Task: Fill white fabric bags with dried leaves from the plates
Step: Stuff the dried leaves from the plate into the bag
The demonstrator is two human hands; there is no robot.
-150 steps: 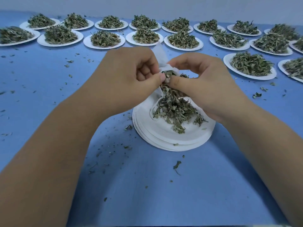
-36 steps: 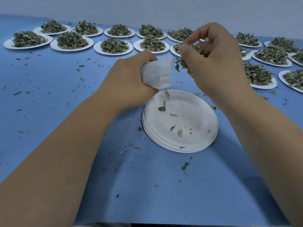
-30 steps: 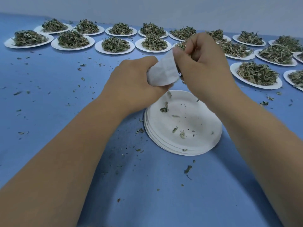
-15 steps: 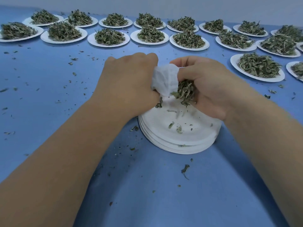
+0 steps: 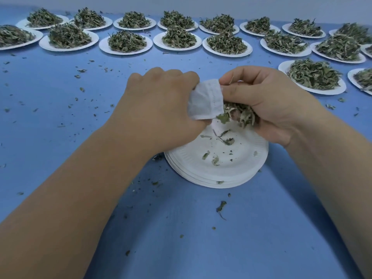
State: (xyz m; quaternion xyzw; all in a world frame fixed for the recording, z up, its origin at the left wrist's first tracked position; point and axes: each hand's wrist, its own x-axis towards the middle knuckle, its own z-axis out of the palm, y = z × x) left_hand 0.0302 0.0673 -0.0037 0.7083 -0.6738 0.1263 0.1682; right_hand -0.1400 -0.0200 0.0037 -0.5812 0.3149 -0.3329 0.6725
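Left hand (image 5: 161,109) fingers pinch white bag (image 5: 206,99); right hand (image 5: 267,105) fingers closed on dried leaves (image 5: 239,115) touching bag, above plate stack (image 5: 231,168).

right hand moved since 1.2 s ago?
Yes. The right hand has come down toward the stack of plates, from up by the far plate rows, and now presses leaves at the white bag.

Views: one, head-worn, wide-angle.
Facing: forward and down over the blue table (image 5: 60,101).
Nearness: close; forearms fill the lower corners.
Far edge: plate rows (image 5: 124,51) across the top.
Shared: nothing, single view.
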